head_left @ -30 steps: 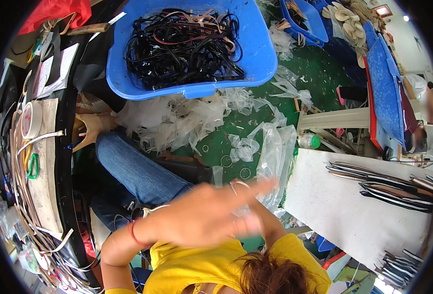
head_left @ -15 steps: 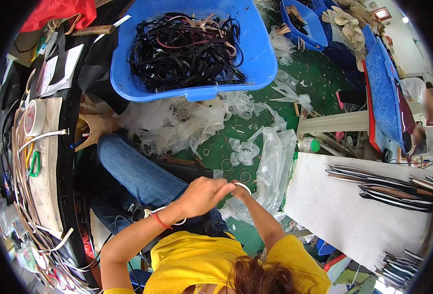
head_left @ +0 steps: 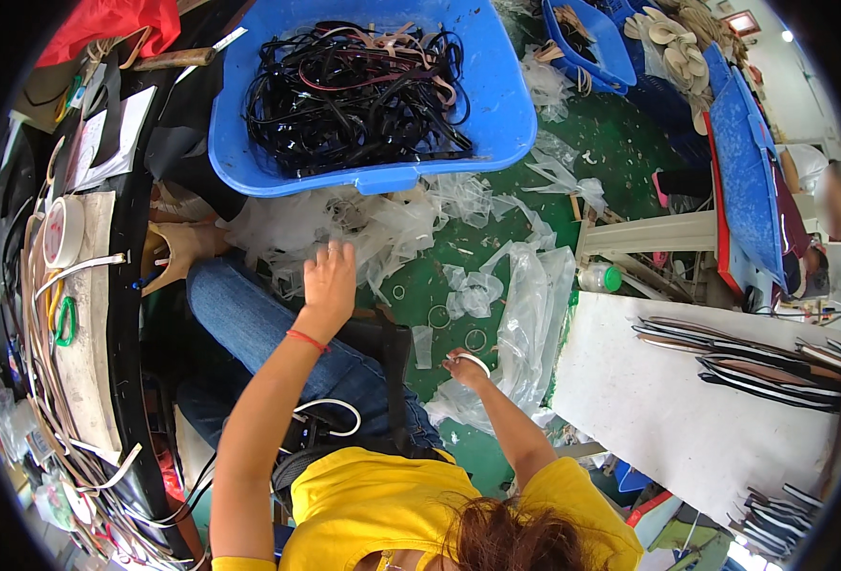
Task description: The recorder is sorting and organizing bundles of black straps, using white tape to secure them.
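My left hand (head_left: pixel 330 285), with a red cord at its wrist, is raised above my thigh near the crumpled clear plastic (head_left: pixel 335 238). Its fingers extend side by side, slightly blurred, and I see nothing in them. To the right, over the green floor, my right hand (head_left: pixel 465 368) is closed, its fingertips pinched together. A narrow white curved strip (head_left: pixel 474 362) runs from those fingers along the hand toward the wrist. What else may be inside the right fingers is too small to make out.
A blue tub (head_left: pixel 520 143) of tangled black and brown straps stands ahead. The bench at left carries a tape roll (head_left: pixel 61 232) and green-handled scissors (head_left: pixel 66 321). At right, a white tabletop (head_left: pixel 668 381) bears bundled strips. Plastic sheeting (head_left: pixel 525 324) covers part of the floor.
My left hand has moved away from my right hand, forward and to the left, and its fingers have straightened. The right hand has stayed almost where it was with the white strip.
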A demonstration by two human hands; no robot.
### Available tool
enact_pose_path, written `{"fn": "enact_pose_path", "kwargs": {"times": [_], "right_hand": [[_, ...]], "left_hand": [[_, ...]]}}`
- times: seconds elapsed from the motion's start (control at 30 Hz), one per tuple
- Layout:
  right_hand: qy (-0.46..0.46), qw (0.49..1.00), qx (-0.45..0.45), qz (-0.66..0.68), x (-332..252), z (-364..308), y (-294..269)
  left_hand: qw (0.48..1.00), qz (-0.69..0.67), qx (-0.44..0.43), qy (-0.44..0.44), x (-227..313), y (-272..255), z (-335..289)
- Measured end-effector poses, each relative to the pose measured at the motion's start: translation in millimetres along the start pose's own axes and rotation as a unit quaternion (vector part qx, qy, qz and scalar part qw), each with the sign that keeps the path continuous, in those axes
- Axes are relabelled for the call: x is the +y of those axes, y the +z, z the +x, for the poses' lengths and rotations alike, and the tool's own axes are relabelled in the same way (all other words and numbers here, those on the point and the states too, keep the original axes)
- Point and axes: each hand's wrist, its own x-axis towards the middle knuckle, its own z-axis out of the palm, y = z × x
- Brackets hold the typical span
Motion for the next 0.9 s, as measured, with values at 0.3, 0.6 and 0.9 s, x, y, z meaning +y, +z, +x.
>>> {"fn": "enact_pose_path", "kwargs": {"times": [0.3,0.6,0.9], "right_hand": [[0.104,0.989,-0.100,0.009,-43,1,-7],[0.058,0.998,-0.019,-0.008,-16,-4,-19],[0.085,0.991,-0.104,0.024,-4,7,-8]], "left_hand": [[0.724,-0.601,-0.333,0.051,23,-188,3],[0.696,-0.542,-0.317,0.347,72,-207,-35],[0.892,-0.354,-0.213,0.186,70,-119,-59]]}}
